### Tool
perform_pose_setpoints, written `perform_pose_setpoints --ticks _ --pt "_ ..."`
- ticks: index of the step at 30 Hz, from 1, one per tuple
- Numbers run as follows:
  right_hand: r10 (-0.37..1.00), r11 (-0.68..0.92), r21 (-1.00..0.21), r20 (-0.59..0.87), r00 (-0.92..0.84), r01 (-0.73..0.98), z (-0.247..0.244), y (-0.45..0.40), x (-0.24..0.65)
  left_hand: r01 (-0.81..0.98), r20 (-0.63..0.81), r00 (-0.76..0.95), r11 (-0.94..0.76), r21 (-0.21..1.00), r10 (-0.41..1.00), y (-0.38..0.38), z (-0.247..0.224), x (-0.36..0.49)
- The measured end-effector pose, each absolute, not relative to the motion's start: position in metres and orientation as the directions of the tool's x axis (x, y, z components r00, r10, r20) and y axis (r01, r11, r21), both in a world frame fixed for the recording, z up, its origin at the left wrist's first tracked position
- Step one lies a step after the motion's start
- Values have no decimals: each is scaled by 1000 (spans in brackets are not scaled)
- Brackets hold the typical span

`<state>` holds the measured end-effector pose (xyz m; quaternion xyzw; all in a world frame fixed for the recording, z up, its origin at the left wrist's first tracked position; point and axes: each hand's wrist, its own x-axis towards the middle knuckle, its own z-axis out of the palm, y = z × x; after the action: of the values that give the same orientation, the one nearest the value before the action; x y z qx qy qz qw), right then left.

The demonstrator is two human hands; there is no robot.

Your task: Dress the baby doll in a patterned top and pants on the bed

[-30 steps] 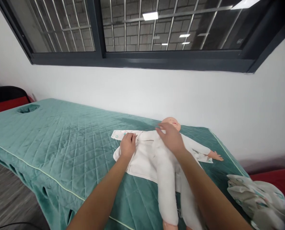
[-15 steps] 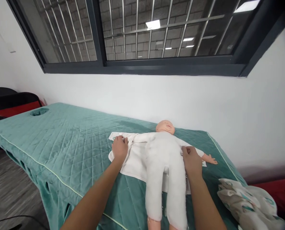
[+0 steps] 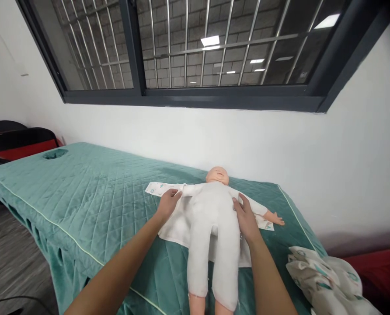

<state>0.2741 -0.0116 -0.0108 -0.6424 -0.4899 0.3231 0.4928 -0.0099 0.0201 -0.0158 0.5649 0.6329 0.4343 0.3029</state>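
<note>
A baby doll with a white cloth body lies face up, its feet toward me. Under it is a spread white baby shirt with a printed sleeve stretched out to the left. My left hand pinches the shirt near that sleeve, beside the doll's arm on the left; the doll's hand on that side is hidden. My right hand touches the doll's side below its other arm, with thumb and fingers apart. That doll arm reaches right, its bare hand showing.
A green quilted cover lies over the bed, which has a round hole at its far left. Crumpled printed cloth sits at the right edge. Behind are a white wall and a barred window. Black-and-red chairs stand at left.
My left hand has moved inward along the sleeve toward the doll, uncovering the printed cuff. The fingers of my right hand have spread at the doll's side. The view has shifted slightly.
</note>
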Motion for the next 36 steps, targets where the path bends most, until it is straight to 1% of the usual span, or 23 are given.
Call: perform_pose_setpoints --ticks 4,9,13,17,22,26,29,31,32,34,36 --pt "973 -11 -959 56 226 284 -16 -9 270 363 128 -62 -97 927 990 28 4 4" --pt "981 -5 -972 42 190 237 -21 -5 255 389 182 5 -169 906 983 37 27 24" --pt "989 -7 -981 22 148 196 -22 -7 239 480 225 28 -211 851 974 40 39 41" --pt "992 14 -984 36 121 176 -26 -8 229 571 271 66 -259 779 960 36 44 48" --pt "995 35 -992 46 94 121 -28 -8 232 648 264 120 -276 710 957 21 51 49" --pt "995 46 -993 55 81 111 -26 -10 235 723 214 244 -324 610 946 -15 59 51" --pt "995 53 -993 61 81 107 -26 -11 236 699 193 351 -393 597 916 -57 54 47" --pt "995 54 -993 62 79 104 -26 -11 236 639 240 409 -464 614 880 -84 42 40" --pt "995 52 -993 60 79 105 -26 -11 236 613 302 412 -507 606 859 -96 35 34" --pt "994 50 -992 61 87 118 -27 -11 236 589 439 370 -572 571 819 -114 17 20" --pt "992 56 -987 72 103 147 -27 -11 235 615 540 277 -578 536 795 -123 -1 6"
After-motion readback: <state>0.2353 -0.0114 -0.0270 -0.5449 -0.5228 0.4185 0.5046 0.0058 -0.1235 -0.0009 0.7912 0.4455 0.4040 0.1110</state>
